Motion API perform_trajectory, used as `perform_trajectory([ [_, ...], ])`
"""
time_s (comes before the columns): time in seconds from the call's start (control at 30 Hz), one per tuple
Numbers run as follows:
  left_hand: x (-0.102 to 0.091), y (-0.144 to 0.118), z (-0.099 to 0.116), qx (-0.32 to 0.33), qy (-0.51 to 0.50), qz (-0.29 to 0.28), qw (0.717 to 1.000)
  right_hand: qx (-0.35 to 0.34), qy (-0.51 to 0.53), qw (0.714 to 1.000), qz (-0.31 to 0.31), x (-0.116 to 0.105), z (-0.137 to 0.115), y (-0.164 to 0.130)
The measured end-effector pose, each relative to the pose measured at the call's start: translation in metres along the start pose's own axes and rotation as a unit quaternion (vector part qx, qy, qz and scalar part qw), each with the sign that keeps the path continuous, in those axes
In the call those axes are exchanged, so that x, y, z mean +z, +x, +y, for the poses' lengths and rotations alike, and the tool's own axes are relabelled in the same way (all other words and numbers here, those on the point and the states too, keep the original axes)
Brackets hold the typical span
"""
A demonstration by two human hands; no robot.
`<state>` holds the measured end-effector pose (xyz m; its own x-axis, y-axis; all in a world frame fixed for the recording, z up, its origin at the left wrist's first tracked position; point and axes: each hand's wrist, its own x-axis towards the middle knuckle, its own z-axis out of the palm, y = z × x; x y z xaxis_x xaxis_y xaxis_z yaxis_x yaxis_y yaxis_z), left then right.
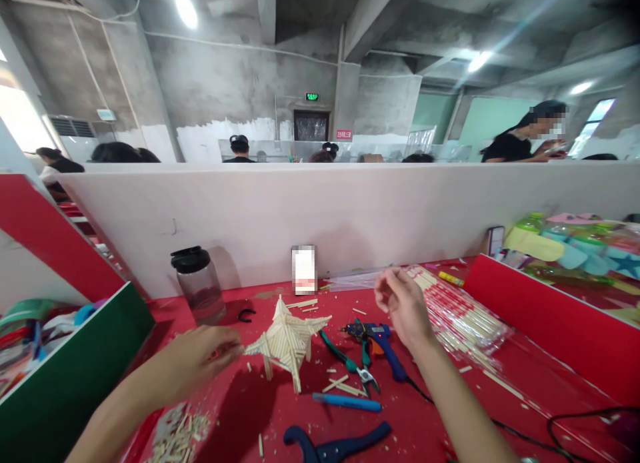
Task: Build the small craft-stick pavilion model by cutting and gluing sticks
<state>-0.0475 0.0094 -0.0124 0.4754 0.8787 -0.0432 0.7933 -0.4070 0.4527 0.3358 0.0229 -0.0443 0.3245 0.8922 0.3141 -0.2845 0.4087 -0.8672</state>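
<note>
A star-shaped model made of pale wooden sticks [287,339] stands on short stick legs on the red tabletop. My left hand [213,353] reaches in from the left, its fingertips closed at the star's left point. Raised above the table to the right of the star is my right hand [403,303], with curled fingers drawn together; whatever they hold, if anything, is too small to make out. Between the star and my right forearm lie a blue glue gun [377,336] and green-handled cutting pliers [350,363]. A blue pen [347,401] lies in front of them.
Dark-blue cutters [340,443] lie at the front edge. Bagged wooden sticks [460,309] are at right, a water bottle [196,286] at back left. A phone [305,269] leans on the white partition [350,216]. Stick scraps [180,433] lie front left. People sit beyond.
</note>
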Motion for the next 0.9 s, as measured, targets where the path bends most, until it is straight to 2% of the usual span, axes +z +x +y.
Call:
perform_trajectory([
  [0.13, -0.001, 0.0, -0.001, 0.001, -0.017, 0.018, 1.0, -0.026, 0.002, 0.999, 0.047, -0.013, -0.015, 0.008],
  [0.27, -0.004, 0.001, 0.004, -0.012, 0.027, -0.009, 1.0, -0.047, -0.074, 0.994, 0.069, -0.027, -0.019, 0.012],
  [0.43, -0.006, 0.001, 0.008, -0.023, 0.024, -0.018, 0.999, -0.057, -0.215, 0.975, 0.022, -0.038, -0.015, 0.016],
  [0.67, -0.009, 0.0, 0.01, -0.032, 0.024, -0.044, 0.998, -0.106, -0.358, 0.927, -0.028, -0.039, -0.018, 0.018],
  [0.9, -0.012, -0.001, 0.008, -0.024, 0.042, -0.04, 0.998, -0.078, -0.483, 0.869, -0.075, -0.04, -0.033, 0.012],
])
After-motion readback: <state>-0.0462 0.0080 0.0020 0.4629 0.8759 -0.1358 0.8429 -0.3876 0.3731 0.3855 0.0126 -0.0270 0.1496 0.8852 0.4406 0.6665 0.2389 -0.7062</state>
